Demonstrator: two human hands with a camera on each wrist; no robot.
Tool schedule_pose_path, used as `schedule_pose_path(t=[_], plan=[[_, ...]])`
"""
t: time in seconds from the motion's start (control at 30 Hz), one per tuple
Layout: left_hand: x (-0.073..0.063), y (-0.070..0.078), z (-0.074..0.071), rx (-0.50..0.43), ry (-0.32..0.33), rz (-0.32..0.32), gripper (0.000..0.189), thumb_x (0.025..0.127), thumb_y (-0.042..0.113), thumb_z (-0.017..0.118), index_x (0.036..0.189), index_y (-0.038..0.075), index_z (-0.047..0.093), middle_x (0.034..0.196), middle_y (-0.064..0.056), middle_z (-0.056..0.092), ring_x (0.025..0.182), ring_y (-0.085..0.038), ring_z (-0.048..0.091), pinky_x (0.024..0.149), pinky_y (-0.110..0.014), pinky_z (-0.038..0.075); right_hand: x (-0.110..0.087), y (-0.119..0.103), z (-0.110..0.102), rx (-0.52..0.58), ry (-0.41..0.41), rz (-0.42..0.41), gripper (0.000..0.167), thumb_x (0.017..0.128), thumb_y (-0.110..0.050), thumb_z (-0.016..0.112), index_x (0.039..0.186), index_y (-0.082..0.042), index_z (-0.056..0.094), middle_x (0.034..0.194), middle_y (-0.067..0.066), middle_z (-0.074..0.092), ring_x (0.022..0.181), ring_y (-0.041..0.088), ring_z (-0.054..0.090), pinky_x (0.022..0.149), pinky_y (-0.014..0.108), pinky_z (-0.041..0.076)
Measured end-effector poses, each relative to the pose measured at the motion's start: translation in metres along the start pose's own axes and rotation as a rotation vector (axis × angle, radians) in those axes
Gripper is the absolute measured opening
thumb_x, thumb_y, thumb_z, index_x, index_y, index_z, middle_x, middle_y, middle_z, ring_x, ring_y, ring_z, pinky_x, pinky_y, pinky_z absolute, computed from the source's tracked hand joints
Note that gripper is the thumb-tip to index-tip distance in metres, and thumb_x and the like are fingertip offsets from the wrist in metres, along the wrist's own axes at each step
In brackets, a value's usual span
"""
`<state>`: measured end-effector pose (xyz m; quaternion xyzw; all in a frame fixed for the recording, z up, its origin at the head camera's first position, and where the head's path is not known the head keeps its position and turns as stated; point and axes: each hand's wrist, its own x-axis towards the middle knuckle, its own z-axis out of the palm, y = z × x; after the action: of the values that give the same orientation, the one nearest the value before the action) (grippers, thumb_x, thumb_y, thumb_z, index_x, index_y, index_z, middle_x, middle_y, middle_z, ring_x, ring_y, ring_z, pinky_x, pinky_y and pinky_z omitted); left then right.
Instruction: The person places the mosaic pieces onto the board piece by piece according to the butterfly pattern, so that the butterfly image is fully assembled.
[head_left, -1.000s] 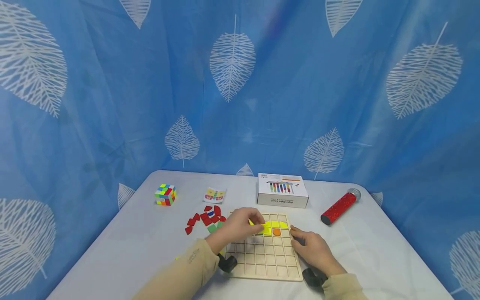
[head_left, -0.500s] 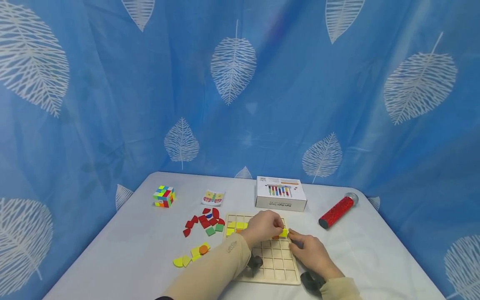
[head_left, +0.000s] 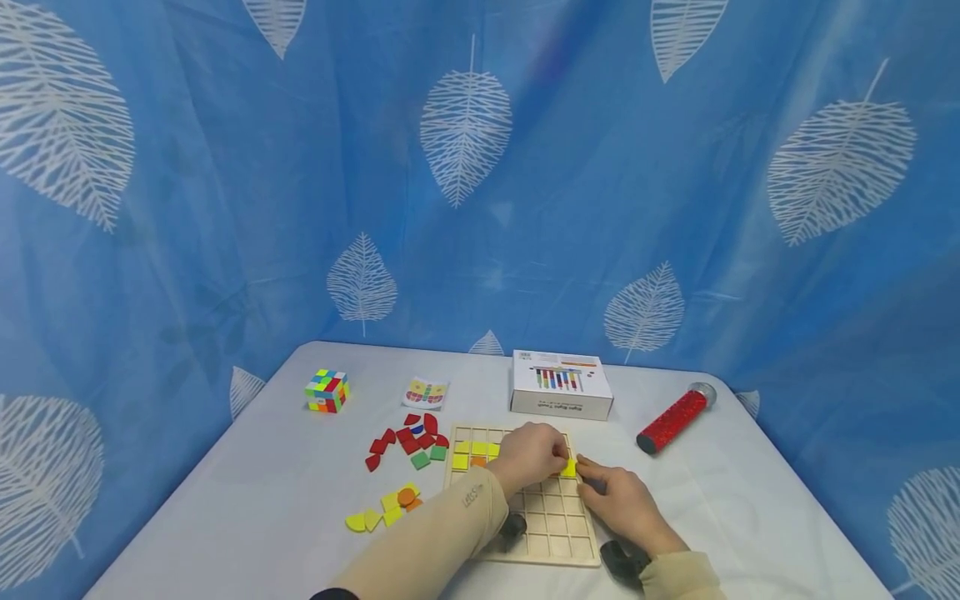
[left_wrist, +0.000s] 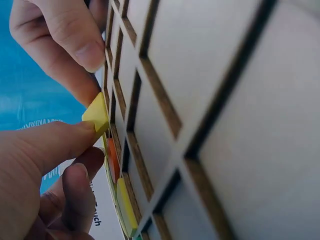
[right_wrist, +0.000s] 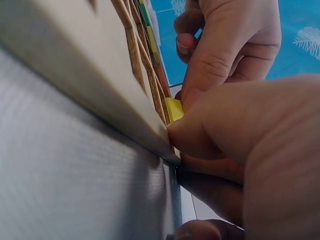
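My left hand (head_left: 528, 457) pinches a yellow square tile (left_wrist: 97, 114) between thumb and finger. The tile sits at the right side of the wooden grid board (head_left: 555, 525), near its far end, and is slightly tilted in the left wrist view. My right hand (head_left: 622, 504) grips the board's right edge, its thumb on the rim beside the tile. Several yellow tiles (head_left: 460, 461) and an orange tile (head_left: 478, 461) lie in the far rows. The left hand and forearm cover part of those rows.
Loose red tiles (head_left: 409, 442), green tiles (head_left: 421, 460) and yellow tiles (head_left: 372, 521) lie left of the board. Behind stand a puzzle cube (head_left: 327, 391), a butterfly pattern card (head_left: 425, 393) and a white box (head_left: 562, 385). A red glittery microphone (head_left: 675, 418) lies at right.
My left hand has moved right across the board to its right edge, where it now pinches the yellow tile. The right hand has stayed at the board's edge.
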<state>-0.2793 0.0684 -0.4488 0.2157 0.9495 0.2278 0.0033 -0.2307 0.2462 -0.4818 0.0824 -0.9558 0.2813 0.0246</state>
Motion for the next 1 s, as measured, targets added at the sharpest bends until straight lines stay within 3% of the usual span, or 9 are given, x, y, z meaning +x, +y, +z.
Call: schedule_pose_path(t=[0.2,0.43,0.6,0.73,0.87,1.0], plan=[[0.0,-0.004,0.002,0.031,-0.014,0.013,0.016,0.091,0.021,0.077,0.076,0.027,0.075,0.067,0.018,0.06,0.065,-0.004,0.053,0.063,-0.027,0.043,0.001,-0.001,0.003,0.01,0.001,-0.016,0.036,0.093,-0.018,0.072,0.128,-0.007,0.073,0.143,0.004,0.064,0.134,0.037,0.057,0.107,0.059,0.044],[-0.001,-0.008,-0.001,0.02,-0.023,0.004,0.013,0.09,0.022,0.078,0.079,0.029,0.079,0.07,0.019,0.063,0.066,-0.003,0.054,0.065,-0.026,0.045,0.007,-0.003,0.005,-0.003,-0.001,-0.034,0.037,0.093,-0.017,0.072,0.129,-0.008,0.072,0.142,0.004,0.064,0.132,0.037,0.059,0.105,0.059,0.047],[-0.013,-0.017,-0.012,-0.044,-0.005,0.015,0.005,0.09,0.026,0.078,0.09,0.027,0.083,0.084,0.02,0.071,0.078,-0.001,0.06,0.071,-0.025,0.049,0.008,-0.005,0.008,0.003,0.014,-0.046,0.038,0.093,-0.017,0.071,0.129,-0.007,0.072,0.142,0.003,0.065,0.132,0.035,0.059,0.106,0.057,0.047],[-0.032,-0.035,-0.035,-0.151,0.033,-0.016,0.01,0.093,0.028,0.077,0.1,0.025,0.084,0.1,0.016,0.075,0.1,-0.007,0.067,0.083,-0.031,0.054,0.008,-0.006,0.008,0.002,-0.004,-0.031,0.038,0.093,-0.018,0.071,0.13,-0.007,0.072,0.143,0.003,0.064,0.134,0.035,0.058,0.108,0.057,0.045],[-0.055,-0.063,-0.064,-0.213,0.078,-0.077,0.015,0.094,0.031,0.075,0.105,0.024,0.083,0.108,0.01,0.075,0.098,-0.014,0.065,0.079,-0.035,0.054,0.003,-0.005,0.004,0.02,-0.014,0.014,0.039,0.093,-0.019,0.071,0.131,-0.008,0.071,0.145,0.003,0.062,0.137,0.038,0.054,0.109,0.06,0.042],[-0.082,-0.099,-0.086,-0.218,0.125,-0.158,0.015,0.094,0.03,0.076,0.105,0.022,0.082,0.107,0.006,0.075,0.091,-0.015,0.061,0.074,-0.032,0.052,0.0,-0.002,-0.001,0.026,-0.017,0.028,0.04,0.094,-0.02,0.07,0.132,-0.008,0.07,0.146,0.003,0.061,0.139,0.038,0.052,0.11,0.061,0.041]])
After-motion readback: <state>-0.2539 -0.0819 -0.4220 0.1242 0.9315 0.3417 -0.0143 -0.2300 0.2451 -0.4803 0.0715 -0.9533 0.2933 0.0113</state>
